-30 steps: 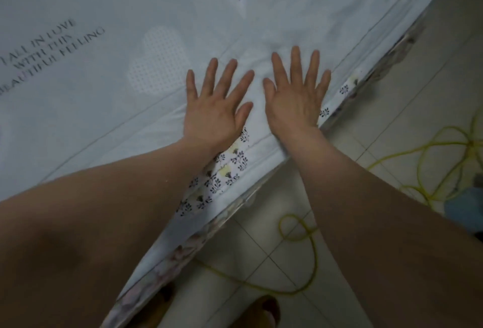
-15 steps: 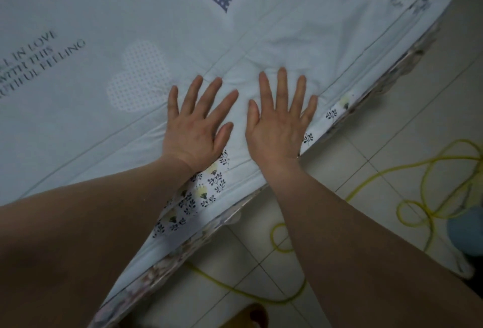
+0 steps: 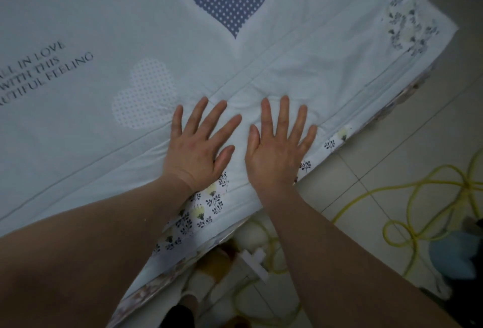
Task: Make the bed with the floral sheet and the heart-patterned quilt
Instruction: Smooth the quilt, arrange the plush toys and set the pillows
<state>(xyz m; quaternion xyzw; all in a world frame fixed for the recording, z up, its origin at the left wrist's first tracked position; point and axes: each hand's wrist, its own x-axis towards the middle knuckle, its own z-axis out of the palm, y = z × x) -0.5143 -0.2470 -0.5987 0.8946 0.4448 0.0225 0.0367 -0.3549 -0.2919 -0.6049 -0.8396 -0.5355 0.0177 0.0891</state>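
Both hands lie flat, fingers straight and spread, palms down on the heart-patterned quilt (image 3: 261, 71), grasping nothing. The left hand (image 3: 194, 151) and right hand (image 3: 277, 155) sit side by side near the bed edge. The floral sheet (image 3: 203, 210) shows beneath the quilt's border. A yellow cord (image 3: 407, 212) lies on the tiled floor (image 3: 392, 165).

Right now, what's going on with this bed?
A person is making the bed. The left hand and right hand lie flat, fingers spread, side by side on the heart-patterned quilt near the bed's edge, apparently smoothing it. The floral sheet shows beneath along that edge.
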